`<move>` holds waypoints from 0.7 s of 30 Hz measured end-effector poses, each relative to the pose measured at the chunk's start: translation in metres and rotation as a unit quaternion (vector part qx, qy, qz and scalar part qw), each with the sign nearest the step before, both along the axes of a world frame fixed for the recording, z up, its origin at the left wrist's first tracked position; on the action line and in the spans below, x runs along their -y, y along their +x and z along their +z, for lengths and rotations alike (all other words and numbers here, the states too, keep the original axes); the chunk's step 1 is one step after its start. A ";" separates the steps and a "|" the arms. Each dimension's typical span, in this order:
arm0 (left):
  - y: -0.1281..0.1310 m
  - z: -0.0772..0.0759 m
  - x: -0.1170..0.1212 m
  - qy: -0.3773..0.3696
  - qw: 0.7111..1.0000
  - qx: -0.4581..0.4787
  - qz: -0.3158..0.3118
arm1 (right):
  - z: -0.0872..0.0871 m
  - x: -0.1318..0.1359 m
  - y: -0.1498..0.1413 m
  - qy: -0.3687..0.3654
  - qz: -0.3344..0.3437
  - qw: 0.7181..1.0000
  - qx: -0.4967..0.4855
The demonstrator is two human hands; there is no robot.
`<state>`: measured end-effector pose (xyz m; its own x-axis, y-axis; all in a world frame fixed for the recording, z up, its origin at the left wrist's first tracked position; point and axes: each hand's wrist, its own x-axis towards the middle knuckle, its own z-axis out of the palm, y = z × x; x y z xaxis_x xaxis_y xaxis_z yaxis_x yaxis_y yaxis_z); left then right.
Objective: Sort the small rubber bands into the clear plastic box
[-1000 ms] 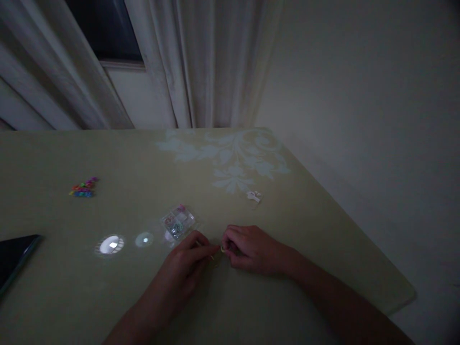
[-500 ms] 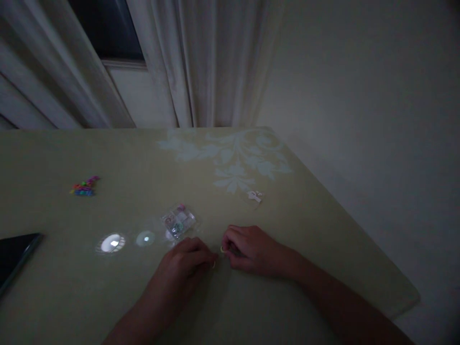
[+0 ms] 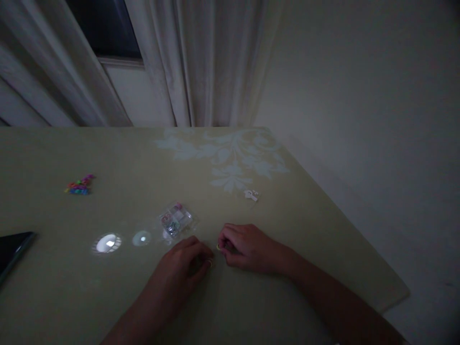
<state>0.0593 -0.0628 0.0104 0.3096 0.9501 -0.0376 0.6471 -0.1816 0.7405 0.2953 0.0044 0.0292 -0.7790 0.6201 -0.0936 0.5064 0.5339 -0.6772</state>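
Low over the table, my left hand pinches a small pale yellow ring-like piece at its fingertips. Facing it from the right, my right hand has thumb and fingers closed on another small yellow ring-like piece. A narrow gap separates the two hands. Just beyond my left hand lies a clear compartment box with small pink, green and dark items inside. The exact kind of the yellow pieces is too small and dim to make out.
A pile of small colourful pieces lies at the left of the table. Behind my right hand is a small white item that looks like a tag. A dark flat device sits at the left edge. Curtains hang behind.
My left fingers have shifted slightly, and the yellow piece at their tips shows more clearly. My right hand keeps its pinch. The whole view has moved a little.
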 end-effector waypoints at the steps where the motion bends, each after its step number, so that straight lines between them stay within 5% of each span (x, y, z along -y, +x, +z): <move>1: -0.001 0.000 0.000 0.000 1.000 -0.002 -0.002 | 0.000 0.000 0.000 0.001 0.002 1.000 -0.003; 9: 0.000 0.006 -0.007 0.054 0.996 0.072 -0.011 | 0.003 0.002 -0.002 -0.078 -0.029 0.994 -0.064; 15: 0.004 0.008 -0.005 0.195 0.967 0.158 0.033 | -0.001 0.011 -0.010 -0.253 -0.099 0.938 -0.214; 21: 0.006 0.007 -0.001 0.234 0.960 0.144 0.051 | -0.008 0.017 -0.016 -0.305 -0.118 0.903 -0.279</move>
